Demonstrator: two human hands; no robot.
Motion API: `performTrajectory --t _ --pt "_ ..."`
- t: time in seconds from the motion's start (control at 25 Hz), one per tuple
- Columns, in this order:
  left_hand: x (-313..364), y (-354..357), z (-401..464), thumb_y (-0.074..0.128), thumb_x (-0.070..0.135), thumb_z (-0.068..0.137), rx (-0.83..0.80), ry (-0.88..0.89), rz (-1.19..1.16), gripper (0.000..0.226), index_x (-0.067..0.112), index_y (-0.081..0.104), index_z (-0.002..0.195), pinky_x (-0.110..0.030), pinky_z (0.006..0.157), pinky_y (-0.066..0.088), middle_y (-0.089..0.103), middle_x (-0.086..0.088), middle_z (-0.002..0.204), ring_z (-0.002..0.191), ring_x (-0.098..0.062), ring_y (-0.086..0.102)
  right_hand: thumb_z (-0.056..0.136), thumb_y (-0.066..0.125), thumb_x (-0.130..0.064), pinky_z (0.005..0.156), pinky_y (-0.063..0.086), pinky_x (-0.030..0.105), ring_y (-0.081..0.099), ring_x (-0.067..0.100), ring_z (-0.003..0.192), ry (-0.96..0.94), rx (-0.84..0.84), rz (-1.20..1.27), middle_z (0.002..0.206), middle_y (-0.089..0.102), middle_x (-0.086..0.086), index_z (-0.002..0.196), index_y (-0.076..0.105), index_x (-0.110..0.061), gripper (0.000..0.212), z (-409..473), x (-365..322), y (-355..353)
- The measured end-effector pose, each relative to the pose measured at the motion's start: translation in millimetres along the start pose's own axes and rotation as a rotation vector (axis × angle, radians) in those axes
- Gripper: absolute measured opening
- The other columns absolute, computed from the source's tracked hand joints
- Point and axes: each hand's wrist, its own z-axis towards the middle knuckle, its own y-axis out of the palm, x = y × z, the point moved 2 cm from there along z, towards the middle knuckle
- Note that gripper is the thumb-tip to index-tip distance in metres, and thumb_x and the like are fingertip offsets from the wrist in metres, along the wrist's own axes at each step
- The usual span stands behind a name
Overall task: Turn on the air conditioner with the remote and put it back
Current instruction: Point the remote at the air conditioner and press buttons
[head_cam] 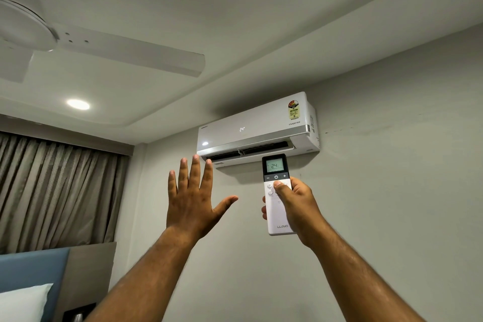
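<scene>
Left hand (193, 204): bare; no ring, glove or band is seen; four fingers and a thumb are shown, with short nails.
Left forearm (146, 274): bare up to the frame's lower edge; no sleeve or watch is seen; fine hair is seen on it.
Right hand (295, 206): bare; no ring is seen; the thumbnail is cut short.
Right forearm (366, 277): bare to the frame's edge; no sleeve or watch is seen; fine hair is seen along it.

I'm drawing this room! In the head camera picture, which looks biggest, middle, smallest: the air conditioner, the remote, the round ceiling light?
1. air conditioner
2. remote, though it's closer to the camera, so it looks bigger
3. ceiling light
</scene>
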Motion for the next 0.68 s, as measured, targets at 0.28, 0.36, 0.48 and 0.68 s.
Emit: performTrajectory --t 0.28,0.36,0.48,0.68 --pt "-0.8 -1.4 -1.5 0.001 0.086 0.071 -0.001 0.002 -0.001 0.099 0.022 -0.013 0.145 -0.054 0.117 -0.003 -0.013 -0.008 0.155 0.145 -0.032 -0.012 0.098 0.050 -0.030 0.056 0.062 0.035 0.071 0.028 0.065 0.008 0.002 -0.010 0.095 0.071 0.020 0.108 0.054 -0.011 0.022 -2.3 -1.4 -0.2" --pt "-0.6 -1.1 -1.6 0.000 0.086 0.070 -0.007 0.002 -0.005 0.099 0.022 -0.013 0.145 -0.054 0.117 -0.003 -0.014 -0.008 0.155 0.145 -0.032 -0.013 0.098 0.050 -0.030 0.056 0.062 0.035 0.071 0.028 0.065 0.009 0.003 -0.010 0.094 0.071 0.019 0.109 0.054 -0.011 0.022 -2.3 -2.0 -0.1" --pt "0.3 -1.0 -1.0 0.000 0.087 0.070 -0.010 0.005 -0.004 0.100 0.022 -0.013 0.145 -0.054 0.117 -0.004 -0.014 -0.008 0.155 0.145 -0.032 -0.014 0.098 0.050 -0.030 0.055 0.061 0.034 0.070 0.027 0.065 0.007 0.007 -0.019 0.094 0.070 0.019 0.110 0.054 -0.011 0.022 -2.5 -3.4 -0.2" --pt "1.8 -2.6 0.1 0.002 0.086 0.072 0.002 0.009 -0.007 0.100 0.021 -0.010 0.146 -0.054 0.116 -0.003 -0.011 -0.008 0.156 0.145 -0.032 -0.011 0.099 0.050 -0.029 0.051 0.059 0.030 0.070 0.025 0.063 0.005 0.012 -0.018 0.091 0.070 0.016 0.107 0.054 -0.013 0.020 -3.8 -5.4 -0.9"
